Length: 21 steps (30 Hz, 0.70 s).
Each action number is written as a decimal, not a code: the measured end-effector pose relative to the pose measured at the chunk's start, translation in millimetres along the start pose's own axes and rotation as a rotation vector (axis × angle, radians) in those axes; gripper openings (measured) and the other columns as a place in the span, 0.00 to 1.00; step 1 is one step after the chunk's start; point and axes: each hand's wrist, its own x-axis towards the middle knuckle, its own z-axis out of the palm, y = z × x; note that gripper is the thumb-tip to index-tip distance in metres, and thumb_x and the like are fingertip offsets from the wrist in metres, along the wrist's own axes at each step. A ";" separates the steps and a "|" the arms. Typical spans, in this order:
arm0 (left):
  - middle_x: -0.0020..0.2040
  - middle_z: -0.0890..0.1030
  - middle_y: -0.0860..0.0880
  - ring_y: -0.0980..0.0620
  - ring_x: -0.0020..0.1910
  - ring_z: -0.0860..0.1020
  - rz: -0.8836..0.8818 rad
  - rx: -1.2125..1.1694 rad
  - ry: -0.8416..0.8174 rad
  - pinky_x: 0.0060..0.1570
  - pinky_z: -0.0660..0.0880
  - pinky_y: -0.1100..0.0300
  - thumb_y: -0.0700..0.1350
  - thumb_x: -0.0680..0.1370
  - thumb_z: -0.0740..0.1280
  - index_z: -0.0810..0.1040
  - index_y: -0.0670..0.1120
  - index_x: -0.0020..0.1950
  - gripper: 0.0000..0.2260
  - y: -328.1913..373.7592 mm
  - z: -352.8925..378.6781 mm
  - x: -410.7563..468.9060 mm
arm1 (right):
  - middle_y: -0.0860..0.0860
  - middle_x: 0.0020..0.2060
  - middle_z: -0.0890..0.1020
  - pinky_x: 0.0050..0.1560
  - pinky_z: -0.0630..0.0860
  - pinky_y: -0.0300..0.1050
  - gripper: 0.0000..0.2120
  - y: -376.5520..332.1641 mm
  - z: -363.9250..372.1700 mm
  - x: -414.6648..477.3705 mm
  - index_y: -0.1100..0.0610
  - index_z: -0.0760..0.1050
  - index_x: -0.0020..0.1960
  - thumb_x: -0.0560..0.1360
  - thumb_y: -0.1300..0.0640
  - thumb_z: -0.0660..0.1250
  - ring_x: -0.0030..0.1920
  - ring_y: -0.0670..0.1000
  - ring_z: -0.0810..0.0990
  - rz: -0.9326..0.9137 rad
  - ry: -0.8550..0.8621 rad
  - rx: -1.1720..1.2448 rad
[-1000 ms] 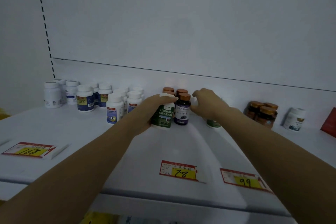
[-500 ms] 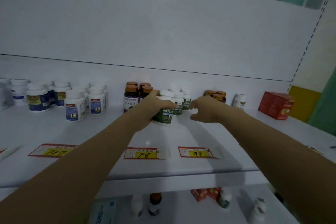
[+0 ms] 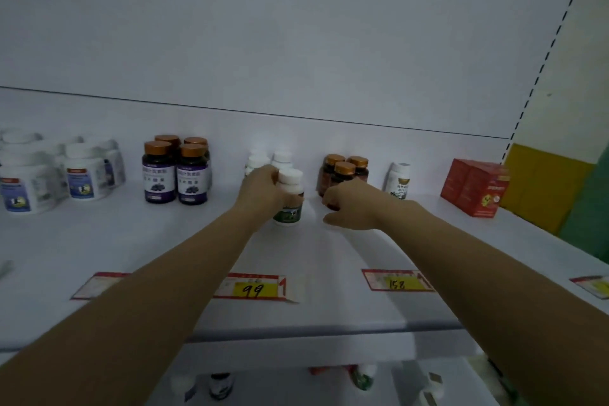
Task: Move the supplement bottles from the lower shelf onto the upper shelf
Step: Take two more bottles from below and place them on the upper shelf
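My left hand (image 3: 260,189) grips a white-capped bottle with a green label (image 3: 290,199) that stands upright on the upper shelf (image 3: 329,254), in front of two more white-capped bottles (image 3: 281,158). My right hand (image 3: 349,204) hovers just right of it, fingers loosely curled, holding nothing, in front of three amber bottles with copper caps (image 3: 344,171). On the lower shelf (image 3: 280,386), several bottles (image 3: 220,386) show below the front edge.
Dark purple-label bottles with copper caps (image 3: 176,171) stand left of centre, with white tubs (image 3: 82,175) farther left. A single white bottle (image 3: 398,181) and red boxes (image 3: 474,188) stand at the right. Price tags (image 3: 255,288) line the shelf front.
The view has swung to the right. My left hand has carried the green-label bottle rightward, away from the purple-label bottles, to the white-capped group. My right hand has let go and opened slightly.
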 end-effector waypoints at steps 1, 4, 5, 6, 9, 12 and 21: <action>0.54 0.77 0.46 0.45 0.58 0.75 0.012 0.063 0.050 0.51 0.68 0.59 0.40 0.70 0.74 0.75 0.41 0.56 0.17 0.3 6.3 4.2 | 0.57 0.57 0.76 0.42 0.67 0.37 0.20 6.4 2.3 3.3 0.58 0.71 0.66 0.77 0.51 0.63 0.47 0.51 0.71 -0.020 0.001 0.011; 0.56 0.79 0.42 0.44 0.56 0.77 0.042 0.225 0.167 0.51 0.70 0.58 0.42 0.70 0.74 0.75 0.39 0.56 0.18 0.6 24.4 16.6 | 0.55 0.63 0.75 0.51 0.71 0.42 0.22 23.6 10.8 12.6 0.56 0.69 0.69 0.77 0.50 0.63 0.57 0.54 0.76 -0.082 0.001 0.037; 0.58 0.78 0.41 0.43 0.56 0.77 0.044 0.280 0.199 0.52 0.72 0.56 0.42 0.71 0.74 0.75 0.38 0.57 0.19 1.6 29.3 19.9 | 0.55 0.64 0.75 0.55 0.72 0.43 0.23 28.2 13.2 15.4 0.55 0.68 0.70 0.77 0.50 0.63 0.60 0.55 0.75 -0.104 -0.006 0.036; 0.59 0.77 0.39 0.42 0.55 0.77 0.042 0.347 0.225 0.53 0.72 0.55 0.43 0.71 0.74 0.75 0.37 0.58 0.19 3.5 33.8 22.8 | 0.55 0.65 0.74 0.58 0.72 0.45 0.23 32.1 15.4 17.7 0.55 0.68 0.70 0.77 0.51 0.63 0.61 0.56 0.75 -0.121 -0.018 0.036; 0.60 0.72 0.38 0.39 0.54 0.76 -0.006 0.544 0.289 0.54 0.74 0.49 0.46 0.73 0.72 0.74 0.36 0.60 0.20 10.6 43.3 28.5 | 0.56 0.65 0.74 0.59 0.71 0.44 0.23 40.7 19.2 23.8 0.56 0.68 0.70 0.77 0.51 0.63 0.62 0.55 0.75 -0.155 -0.043 0.052; 0.61 0.72 0.38 0.39 0.57 0.76 -0.062 0.698 0.334 0.53 0.74 0.48 0.45 0.76 0.68 0.72 0.37 0.63 0.18 17.3 52.0 30.4 | 0.56 0.65 0.74 0.59 0.72 0.45 0.23 47.2 20.0 29.9 0.56 0.68 0.71 0.77 0.51 0.63 0.61 0.55 0.75 -0.179 -0.049 0.061; 0.63 0.69 0.38 0.40 0.65 0.66 -0.025 1.047 0.478 0.51 0.74 0.52 0.37 0.78 0.63 0.69 0.34 0.63 0.15 20.1 70.5 35.6 | 0.56 0.63 0.75 0.55 0.71 0.42 0.23 51.8 16.1 31.0 0.57 0.68 0.71 0.78 0.53 0.63 0.60 0.55 0.76 -0.214 -0.058 0.070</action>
